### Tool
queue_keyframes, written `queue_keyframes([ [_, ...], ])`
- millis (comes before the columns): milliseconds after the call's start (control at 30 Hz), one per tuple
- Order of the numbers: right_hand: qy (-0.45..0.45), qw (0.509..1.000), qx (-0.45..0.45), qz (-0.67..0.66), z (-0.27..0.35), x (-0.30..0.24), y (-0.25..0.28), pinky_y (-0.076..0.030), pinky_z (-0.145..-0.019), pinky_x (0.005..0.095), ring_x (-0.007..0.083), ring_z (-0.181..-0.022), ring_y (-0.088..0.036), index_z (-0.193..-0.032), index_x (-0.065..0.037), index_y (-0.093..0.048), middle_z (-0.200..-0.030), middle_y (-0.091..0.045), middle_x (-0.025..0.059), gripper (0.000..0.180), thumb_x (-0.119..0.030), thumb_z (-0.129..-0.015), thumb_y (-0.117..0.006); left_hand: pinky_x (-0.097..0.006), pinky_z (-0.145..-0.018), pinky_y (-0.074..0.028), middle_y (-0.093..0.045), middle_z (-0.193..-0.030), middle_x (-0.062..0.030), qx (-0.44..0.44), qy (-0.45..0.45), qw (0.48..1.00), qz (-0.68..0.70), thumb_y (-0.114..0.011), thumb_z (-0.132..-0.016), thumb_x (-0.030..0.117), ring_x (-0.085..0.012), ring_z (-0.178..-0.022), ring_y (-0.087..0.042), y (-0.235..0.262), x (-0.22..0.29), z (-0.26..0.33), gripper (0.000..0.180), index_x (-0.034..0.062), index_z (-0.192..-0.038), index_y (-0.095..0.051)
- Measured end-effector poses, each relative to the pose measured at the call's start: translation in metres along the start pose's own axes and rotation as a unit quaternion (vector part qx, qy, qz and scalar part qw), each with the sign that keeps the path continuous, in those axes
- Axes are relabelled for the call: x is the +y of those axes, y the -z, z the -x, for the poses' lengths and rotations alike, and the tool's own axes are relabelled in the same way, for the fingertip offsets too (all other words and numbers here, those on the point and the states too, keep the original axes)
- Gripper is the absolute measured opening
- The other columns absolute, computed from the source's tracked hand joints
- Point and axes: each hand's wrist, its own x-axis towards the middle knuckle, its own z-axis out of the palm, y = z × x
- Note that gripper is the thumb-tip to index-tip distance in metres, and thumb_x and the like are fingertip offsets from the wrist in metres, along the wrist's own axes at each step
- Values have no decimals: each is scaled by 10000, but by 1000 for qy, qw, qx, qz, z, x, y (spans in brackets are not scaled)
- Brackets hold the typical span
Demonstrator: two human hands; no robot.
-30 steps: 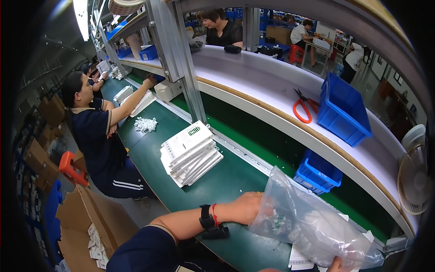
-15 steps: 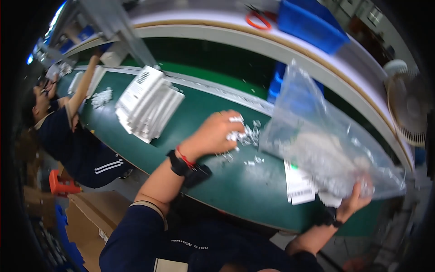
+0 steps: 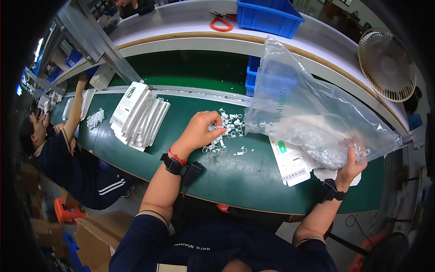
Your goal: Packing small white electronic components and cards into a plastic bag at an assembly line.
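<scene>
A loose pile of small white looped plastic clips [image 3: 233, 127] lies on the green tabletop. My left hand [image 3: 199, 130] is at the pile's left edge, fingers curled and thumb drawn in; a few clips show between them, though the palm is hidden. On the right, a large clear plastic bag [image 3: 283, 97] lies tilted, more white clips [image 3: 317, 143] gathered in its lower part. My right hand [image 3: 353, 167] grips the bag's lower right end, thumb in front, the other fingers partly behind the film. The bag's left side borders the pile.
Flat white printed packets [image 3: 140, 115] stand stacked left of my left hand; others [image 3: 290, 165] lie partly under the bag. Beyond is a raised shelf [image 3: 181, 41] with orange-handled pliers [image 3: 221, 22] and a blue bin [image 3: 269, 18]. A fan [image 3: 387, 65] stands right; a co-worker [image 3: 68, 145] sits left.
The view has shifted. My left hand, which held a visible handful of clips, is now lower at the pile, and more clips lie spread beside it. My right hand still grips the bag.
</scene>
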Motion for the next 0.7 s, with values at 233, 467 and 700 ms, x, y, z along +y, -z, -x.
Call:
queue_keyframes([
  [233,-20,999,8,-27,0,-5,-18,-493,-838,346,242,-903,-637,-1153,96,-572,-1026,-646,175,369,-106,-848,-625,-352,-674,-465,-608,-720,-84,-31,-14,999,-10,-766,-743,205,-270,-705,-596,2,7,-9,258,30,-692,-583],
  [467,-26,999,-13,-30,4,-23,-47,-469,-799,302,173,-842,-606,-1063,63,-617,-937,-656,99,332,-151,-821,-695,-276,-714,-510,-691,-888,-99,60,46,983,164,-689,-817,49,-167,-803,-649,9,22,-9,134,1,-942,-687],
  [700,-82,994,-61,-24,30,-26,-46,-459,-758,298,157,-797,-576,-997,71,-611,-854,-622,79,287,-109,-778,-654,-389,-1029,-391,-623,-1224,-126,-217,-88,939,253,-632,-884,153,-272,-1175,-557,6,42,-7,321,44,-1186,-638],
])
